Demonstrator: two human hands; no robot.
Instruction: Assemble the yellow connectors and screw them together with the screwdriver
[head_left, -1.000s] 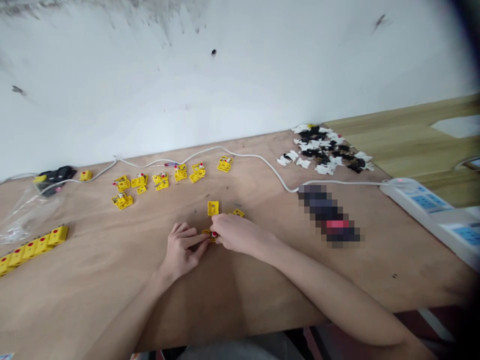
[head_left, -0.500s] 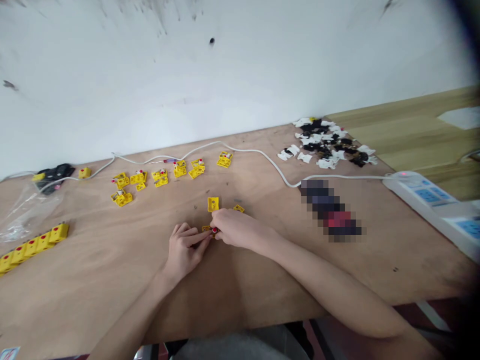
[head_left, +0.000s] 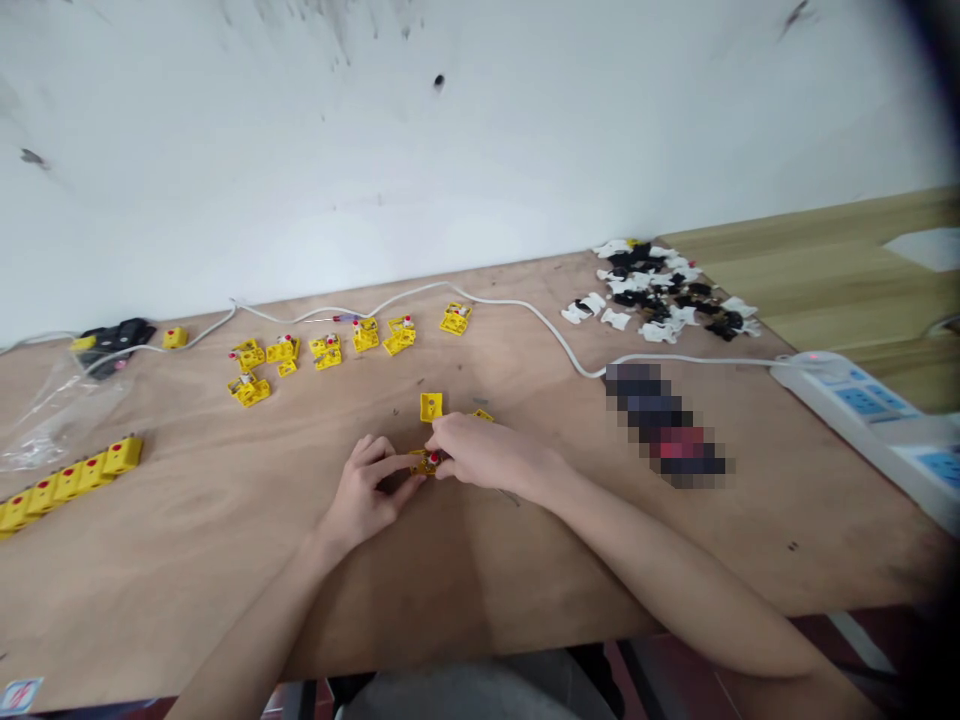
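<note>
We have a small yellow plastic block [head_left: 424,463] with a red round part [head_left: 434,458] on top, pinched between our two hands at the middle of the plywood table [head_left: 225,560]. Much of it is hidden by our fingers. Our right hand [head_left: 484,450] comes in from 3 o'clock, palm down, its fingers curled over the block and closed on it. Our left hand [head_left: 364,490] comes up from 7 o'clock, its index finger [head_left: 394,462] stretched out to the block's left end and its thumb beneath, so that hand is closed on it too.

At 12 o'clock, just beyond our hands, lies a flat yellow square piece [head_left: 430,406], and at 1 o'clock a yellow plastic piece [head_left: 482,415] sits partly behind our right hand. Farther off at 11 o'clock stand small clusters of yellow parts [head_left: 328,352] along a white cable [head_left: 510,302]. A row of yellow blocks with red dots [head_left: 69,482] lies at 9 o'clock, and a heap of black and white plastic pieces [head_left: 660,300] at 2 o'clock.
</note>
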